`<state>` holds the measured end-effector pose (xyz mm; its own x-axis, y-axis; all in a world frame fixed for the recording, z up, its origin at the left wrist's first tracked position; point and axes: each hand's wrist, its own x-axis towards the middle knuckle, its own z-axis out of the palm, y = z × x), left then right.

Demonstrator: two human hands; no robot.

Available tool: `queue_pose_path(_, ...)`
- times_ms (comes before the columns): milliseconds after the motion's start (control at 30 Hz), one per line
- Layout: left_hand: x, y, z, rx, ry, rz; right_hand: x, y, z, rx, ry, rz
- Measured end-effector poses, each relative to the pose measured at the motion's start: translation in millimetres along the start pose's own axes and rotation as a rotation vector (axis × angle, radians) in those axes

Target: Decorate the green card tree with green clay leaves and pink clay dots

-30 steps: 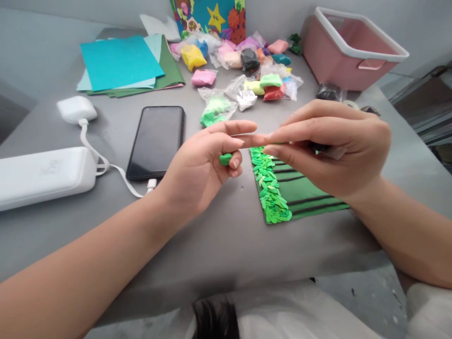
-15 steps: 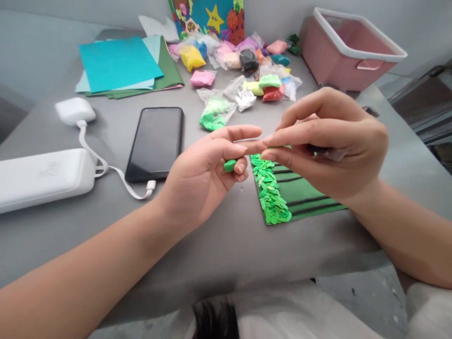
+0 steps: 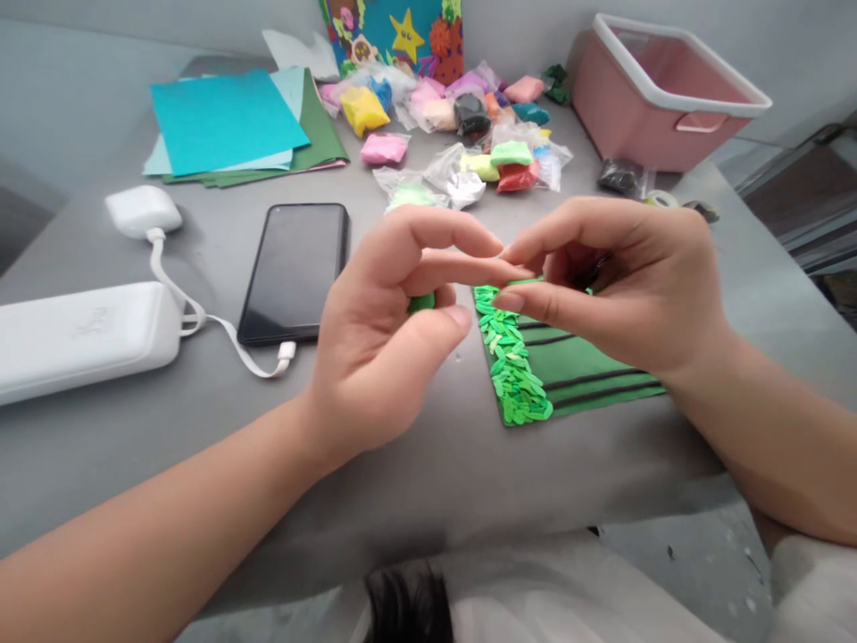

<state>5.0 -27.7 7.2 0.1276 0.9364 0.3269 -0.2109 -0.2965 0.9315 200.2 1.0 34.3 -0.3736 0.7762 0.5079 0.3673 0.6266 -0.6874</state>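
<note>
The left hand curls around green clay; the right hand, narrowly parted, meets it, contents unclear. Shaping seems underway, needing gentle pressure next.

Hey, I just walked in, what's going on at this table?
A person's left hand has a green lump tucked in it, and the right hand is up against its outstretched fingers; anything pinched there is too hidden to tell. Below lies a green sheet with dark lines and a band of small green pieces along its left side. Colorful bagged lumps lie farther back.
</note>
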Motion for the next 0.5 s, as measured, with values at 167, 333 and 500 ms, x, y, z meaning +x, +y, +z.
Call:
queue_pose_path(167,-7.0,0.8,-4.3,0.120,-0.048,0.113,-1.9,-7.7,-3.5,0.076,-0.085,0.089)
queue_pose_path(333,3.5,0.7,-0.4,0.001,0.026,0.012,1.0,-2.4,-8.0,-0.022,-0.104,0.136)
queue_pose_path(500,19.6,-1.9,1.3,-0.131,0.144,-0.261,3.6,10.6,-12.4,-0.254,-0.065,0.041)
